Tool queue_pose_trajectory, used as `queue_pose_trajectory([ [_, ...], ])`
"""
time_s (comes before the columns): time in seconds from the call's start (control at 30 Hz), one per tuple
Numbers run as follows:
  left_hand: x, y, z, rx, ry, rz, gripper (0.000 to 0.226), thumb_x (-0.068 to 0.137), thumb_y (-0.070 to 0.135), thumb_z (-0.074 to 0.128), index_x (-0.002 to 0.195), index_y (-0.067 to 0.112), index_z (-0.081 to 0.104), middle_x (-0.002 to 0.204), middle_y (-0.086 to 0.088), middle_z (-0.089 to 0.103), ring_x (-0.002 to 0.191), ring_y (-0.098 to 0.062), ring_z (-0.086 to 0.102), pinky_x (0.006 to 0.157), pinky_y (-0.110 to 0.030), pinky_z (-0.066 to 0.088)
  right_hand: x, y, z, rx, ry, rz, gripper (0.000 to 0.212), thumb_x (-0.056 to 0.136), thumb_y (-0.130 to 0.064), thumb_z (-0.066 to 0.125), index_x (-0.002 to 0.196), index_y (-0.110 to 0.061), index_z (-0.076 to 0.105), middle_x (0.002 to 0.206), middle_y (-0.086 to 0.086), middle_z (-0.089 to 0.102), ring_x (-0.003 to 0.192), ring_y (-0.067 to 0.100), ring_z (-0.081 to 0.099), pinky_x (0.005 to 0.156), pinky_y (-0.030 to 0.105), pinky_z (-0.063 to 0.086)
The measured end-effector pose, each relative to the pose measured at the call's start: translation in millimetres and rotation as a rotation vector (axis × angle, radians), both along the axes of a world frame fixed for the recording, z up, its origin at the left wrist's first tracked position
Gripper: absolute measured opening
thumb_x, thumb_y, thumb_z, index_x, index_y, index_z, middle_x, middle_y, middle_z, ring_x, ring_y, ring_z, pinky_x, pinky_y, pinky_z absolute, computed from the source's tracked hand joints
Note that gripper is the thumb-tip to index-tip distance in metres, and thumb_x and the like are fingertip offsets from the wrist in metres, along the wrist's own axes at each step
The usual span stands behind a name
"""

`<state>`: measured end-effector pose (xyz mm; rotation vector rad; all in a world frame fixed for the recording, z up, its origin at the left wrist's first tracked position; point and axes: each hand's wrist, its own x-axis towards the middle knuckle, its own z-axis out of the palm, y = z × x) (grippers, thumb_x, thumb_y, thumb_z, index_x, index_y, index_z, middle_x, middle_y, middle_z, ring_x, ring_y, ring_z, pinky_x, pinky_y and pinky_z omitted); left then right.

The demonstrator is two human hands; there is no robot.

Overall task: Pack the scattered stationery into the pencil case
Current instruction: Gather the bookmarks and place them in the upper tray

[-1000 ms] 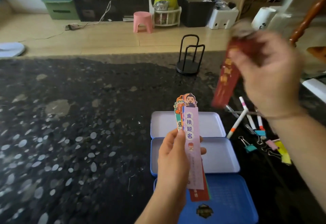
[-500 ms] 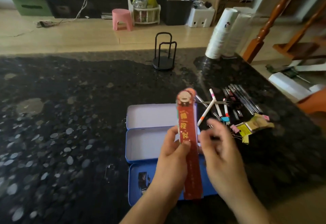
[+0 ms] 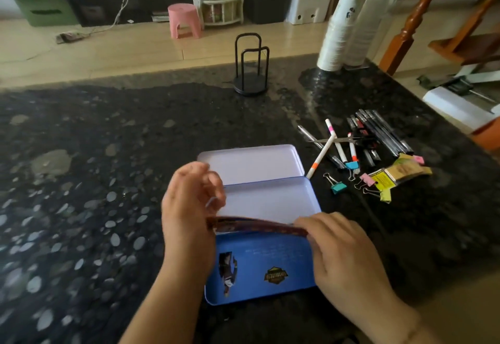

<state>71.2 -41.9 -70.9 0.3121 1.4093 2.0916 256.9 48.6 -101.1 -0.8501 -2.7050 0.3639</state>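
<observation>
Black speckled stone surface fills most of frame, its left part with nothing of the task's on it. Centre: blue metal three-panel pencil case lies open, two pale lilac tray panels toward the top, blue printed lid nearest the viewer. Left hand at the case's left edge, fingers curled, blurred; it seems to pinch the left end of a stack of long red paper bookmarks, but grip not sharp enough to be sure. Right hand lower centre-right, fingers grasping the right end of the same stack. Bookmarks lie flat crosswise over the seam between middle tray and lid, just above or touching the case; can't tell if fully seated.

Upper centre: black wire stand, not task-related. Upper right: white paper cup stacks.

Right of case, loose on the surface: white marker pens with pink and orange bands, dark pens in a bundle, pastel binder clips, yellow packet.

Progress, judged: early. Trays look bare; bookmarks appear to be the first item going in. Left to do: pens, markers, clips, packet, then close the case.
</observation>
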Motion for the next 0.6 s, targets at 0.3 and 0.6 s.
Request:
queue_pose_trajectory([
  [0.3, 9.2, 1.9, -6.8, -0.439, 0.680, -0.136, 0.021, 0.088, 0.008, 0.062, 0.093, 0.027, 0.067, 0.077, 0.002, 0.068, 0.061, -0.016, 0.063, 0.054, -0.029, 0.056, -10.7, 2.7, -2.5, -0.040, 0.094, 0.018, 0.016, 0.085, -0.020, 0.056, 0.098, -0.023, 0.064, 0.086, -0.010, 0.064, 0.077, 0.015, 0.059, 0.062, 0.028, 0.048],
  [0.6, 19.4, 5.2, 3.7, -0.161, 0.398, -0.231, 0.025, 0.087, -0.006, 0.054, 0.093, 0.013, 0.069, 0.077, -0.003, 0.066, 0.069, -0.011, 0.060, 0.062, -0.019, 0.049, -18.2, 6.0, 6.7, -0.233, 0.131, 0.123, 0.019, 0.094, -0.028, 0.049, 0.111, -0.031, 0.056, 0.093, -0.015, 0.064, 0.080, 0.006, 0.061, 0.068, 0.015, 0.048],
])
